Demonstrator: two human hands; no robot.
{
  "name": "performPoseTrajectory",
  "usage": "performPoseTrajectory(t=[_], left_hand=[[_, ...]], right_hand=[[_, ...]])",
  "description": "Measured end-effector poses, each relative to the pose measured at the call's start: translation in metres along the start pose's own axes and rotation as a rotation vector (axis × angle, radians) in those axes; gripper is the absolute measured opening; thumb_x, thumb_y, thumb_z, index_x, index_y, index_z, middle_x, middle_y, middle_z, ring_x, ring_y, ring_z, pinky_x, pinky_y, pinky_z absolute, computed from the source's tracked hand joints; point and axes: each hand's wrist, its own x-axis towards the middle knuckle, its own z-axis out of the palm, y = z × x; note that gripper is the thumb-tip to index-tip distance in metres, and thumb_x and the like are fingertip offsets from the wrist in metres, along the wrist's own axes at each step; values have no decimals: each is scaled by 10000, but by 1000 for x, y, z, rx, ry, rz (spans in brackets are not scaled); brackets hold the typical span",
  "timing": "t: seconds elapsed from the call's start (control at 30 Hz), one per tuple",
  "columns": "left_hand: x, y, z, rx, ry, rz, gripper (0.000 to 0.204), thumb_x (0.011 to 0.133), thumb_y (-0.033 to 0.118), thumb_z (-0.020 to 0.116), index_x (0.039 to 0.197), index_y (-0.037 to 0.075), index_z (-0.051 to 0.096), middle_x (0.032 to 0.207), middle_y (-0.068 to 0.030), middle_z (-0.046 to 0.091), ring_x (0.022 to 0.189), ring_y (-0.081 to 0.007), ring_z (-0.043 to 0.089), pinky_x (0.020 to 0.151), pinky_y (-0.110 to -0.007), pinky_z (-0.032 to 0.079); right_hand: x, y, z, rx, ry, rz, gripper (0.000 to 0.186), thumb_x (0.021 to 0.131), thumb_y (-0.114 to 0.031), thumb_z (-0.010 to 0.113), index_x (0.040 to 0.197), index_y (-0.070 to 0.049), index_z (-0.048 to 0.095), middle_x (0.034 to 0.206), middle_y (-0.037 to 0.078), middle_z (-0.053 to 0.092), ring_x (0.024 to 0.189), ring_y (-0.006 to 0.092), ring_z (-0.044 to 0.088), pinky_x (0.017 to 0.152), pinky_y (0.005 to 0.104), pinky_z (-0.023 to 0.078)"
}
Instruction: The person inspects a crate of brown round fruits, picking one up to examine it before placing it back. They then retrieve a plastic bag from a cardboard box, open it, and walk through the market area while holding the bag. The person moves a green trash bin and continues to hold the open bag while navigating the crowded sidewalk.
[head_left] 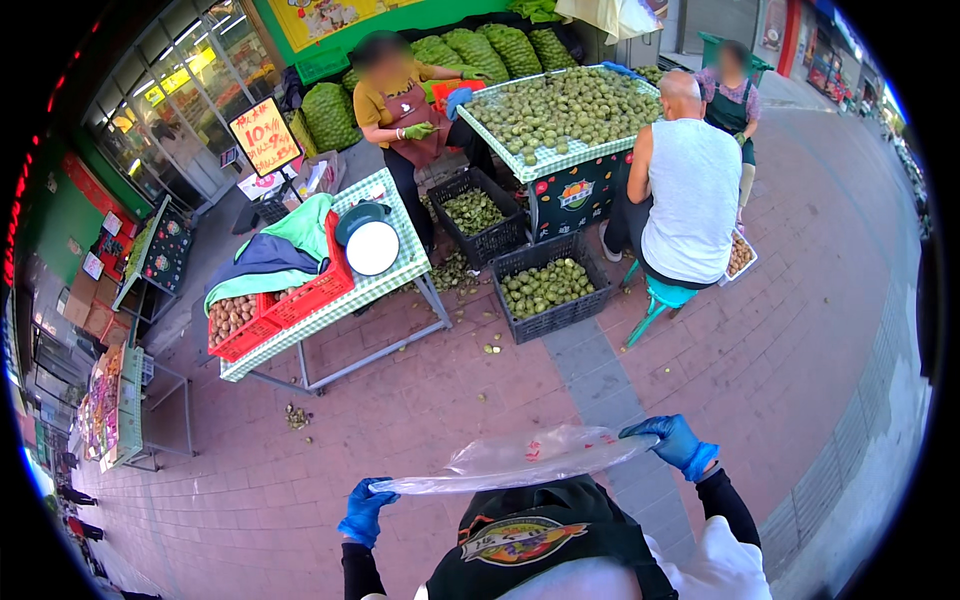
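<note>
A clear plastic bag (520,458) with red print is stretched between my two hands, in front of my dark green apron. My left hand (364,510), in a blue glove, pinches the bag's left end. At its right end, higher up, my gloved right hand (675,446) grips the other corner. The bag hangs slack and crinkled along its middle, and I cannot tell whether its mouth is open. Both hands are well apart from the tables and crates ahead.
Ahead stand a black crate of green-husked nuts (551,288) and a table (545,165) heaped with more, people working around it. To the left, a checkered table (400,268) bears red crates (318,285) of brown nuts. Husk scraps (297,416) litter the brick paving.
</note>
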Motion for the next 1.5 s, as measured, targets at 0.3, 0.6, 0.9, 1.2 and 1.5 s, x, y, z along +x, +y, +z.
performPoseTrajectory(t=[0.3,0.6,0.9,1.2,1.5], left_hand=[[-6,-9,-5,-286,6,37,84,844,73,533,916,51,569,854,-89,610,760,-214,616,720,-355,521],[-6,-9,-10,-311,67,87,46,819,42,553,860,36,573,754,-83,606,625,-186,598,550,-280,489],[-7,6,20,-318,167,129,69,805,26,554,868,-3,563,827,-113,613,701,-201,617,677,-291,525],[2,-20,25,-306,270,290,75,807,81,562,852,21,562,780,-80,593,596,-138,554,556,-239,472],[-5,-48,-5,-349,660,270,85,817,159,591,862,89,572,792,-18,588,551,-80,465,454,-193,319]], right_hand=[[2,8,-8,51,29,13,226,759,0,537,944,-49,657,924,113,651,845,207,628,774,283,479],[6,-4,-15,40,34,43,215,745,10,548,925,-25,660,931,102,654,820,178,622,757,280,482],[10,-18,-25,73,7,5,233,848,-176,553,1023,-36,618,872,127,651,678,147,582,676,268,471],[29,8,-41,-60,-90,-62,261,886,-239,500,1014,-33,596,825,177,606,677,216,590,642,315,465],[82,-4,-8,-93,-174,-237,241,893,-221,493,948,-14,603,766,175,593,614,264,561,582,325,454]])
